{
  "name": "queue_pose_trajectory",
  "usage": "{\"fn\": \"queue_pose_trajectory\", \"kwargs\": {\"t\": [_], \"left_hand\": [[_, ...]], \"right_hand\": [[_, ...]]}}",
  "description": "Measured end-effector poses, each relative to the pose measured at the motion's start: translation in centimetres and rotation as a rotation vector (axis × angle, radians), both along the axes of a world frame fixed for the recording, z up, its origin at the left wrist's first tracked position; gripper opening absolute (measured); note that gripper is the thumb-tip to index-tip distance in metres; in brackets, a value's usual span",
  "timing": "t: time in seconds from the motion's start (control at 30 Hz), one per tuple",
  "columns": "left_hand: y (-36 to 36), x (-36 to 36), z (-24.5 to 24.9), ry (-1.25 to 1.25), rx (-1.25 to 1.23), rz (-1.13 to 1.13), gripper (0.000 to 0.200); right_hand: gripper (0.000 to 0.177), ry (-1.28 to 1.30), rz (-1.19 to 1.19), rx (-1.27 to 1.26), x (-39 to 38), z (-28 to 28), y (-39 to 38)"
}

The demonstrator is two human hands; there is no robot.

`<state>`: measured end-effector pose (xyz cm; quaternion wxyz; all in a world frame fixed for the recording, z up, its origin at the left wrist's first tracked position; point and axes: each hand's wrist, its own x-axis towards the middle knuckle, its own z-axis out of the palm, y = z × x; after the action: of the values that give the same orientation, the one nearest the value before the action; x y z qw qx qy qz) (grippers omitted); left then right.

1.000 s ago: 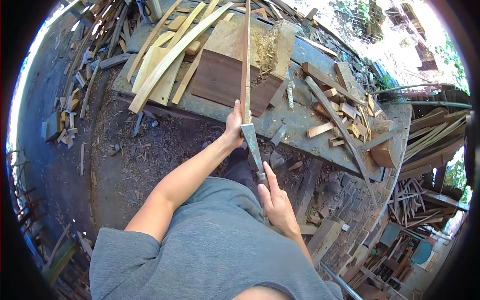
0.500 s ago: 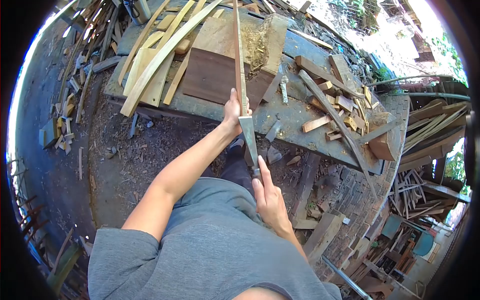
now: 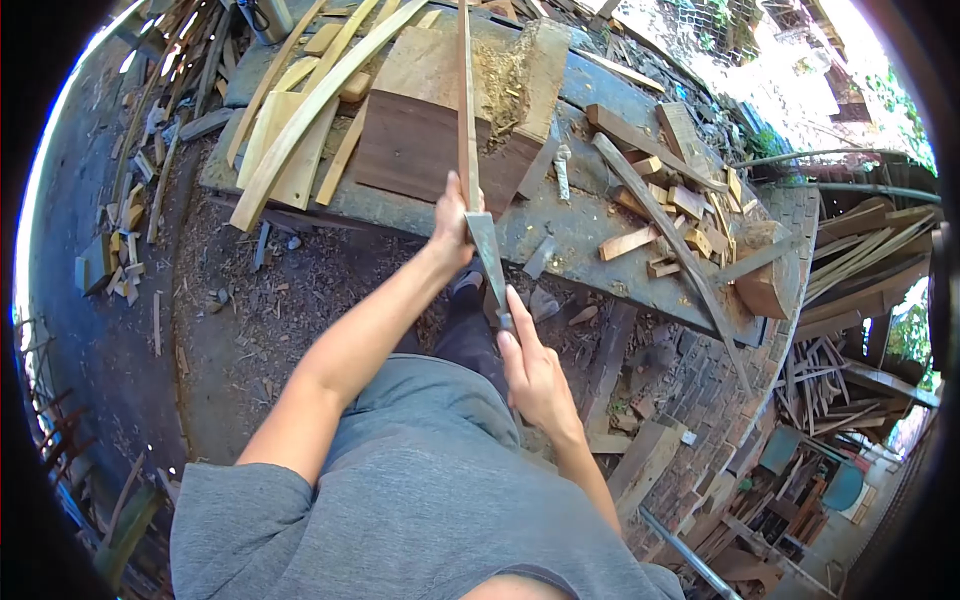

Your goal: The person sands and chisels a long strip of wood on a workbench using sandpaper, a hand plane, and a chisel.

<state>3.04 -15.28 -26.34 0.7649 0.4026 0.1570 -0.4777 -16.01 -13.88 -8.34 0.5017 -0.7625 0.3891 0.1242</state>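
Observation:
A long, thin wooden strip (image 3: 464,110) runs from the top of the view down to my left hand (image 3: 455,222), whose fingers are wrapped round its near end. A grey metal tool with a tapering blade (image 3: 484,252) lies with its wide end against that end of the strip. My right hand (image 3: 537,375) is closed on the tool's narrow end, forefinger stretched along it. Beneath the strip, a dark brown board (image 3: 405,150) rests on the workbench (image 3: 590,270), beside a rough wood block (image 3: 545,75) with a hollow full of shavings.
Long pale strips (image 3: 330,105) lie at the bench's left. Offcuts (image 3: 628,243) and a long grey stick (image 3: 665,220) are on its right part. A loose metal piece (image 3: 540,257) sits near the front edge. More wood is stacked at the far right (image 3: 870,260).
Both hands, the strip and the tool have shifted slightly left and up in view. The tool's wide end has moved up with my left hand. Both hands keep their hold.

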Motion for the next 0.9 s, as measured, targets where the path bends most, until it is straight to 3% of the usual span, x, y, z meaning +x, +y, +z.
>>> {"fn": "queue_pose_trajectory", "kwargs": {"t": [0.07,0.17,0.37,0.47,0.63,0.77,0.9], "left_hand": [[0.5,1.3,-0.3,0.056,-0.167,-0.093,0.053],[-0.2,0.3,1.1,0.017,0.006,-0.041,0.055],[-0.7,1.2,0.0,0.06,-0.077,-0.029,0.055],[-1.0,0.4,2.2,0.069,-0.06,-0.02,0.056],[-1.7,-0.2,1.0,0.066,0.021,-0.002,0.055],[-2.1,-2.7,1.7,0.061,0.126,0.089,0.052],[-0.6,-1.9,1.1,0.068,0.044,0.05,0.053]], "right_hand": [[0.056,-0.053,0.048,-0.124,0.8,-0.9,0.3],[0.058,-0.102,0.026,-0.099,-0.4,-0.8,1.1],[0.058,0.021,0.065,-0.065,0.7,0.0,0.0],[0.057,-0.067,-0.016,-0.045,1.3,-0.6,0.2],[0.055,-0.082,0.048,-0.187,-0.2,-0.5,-0.5],[0.053,-0.111,-0.019,-0.147,4.0,-2.0,-2.8],[0.053,-0.123,0.091,-0.271,2.3,-2.1,-1.5]]}}
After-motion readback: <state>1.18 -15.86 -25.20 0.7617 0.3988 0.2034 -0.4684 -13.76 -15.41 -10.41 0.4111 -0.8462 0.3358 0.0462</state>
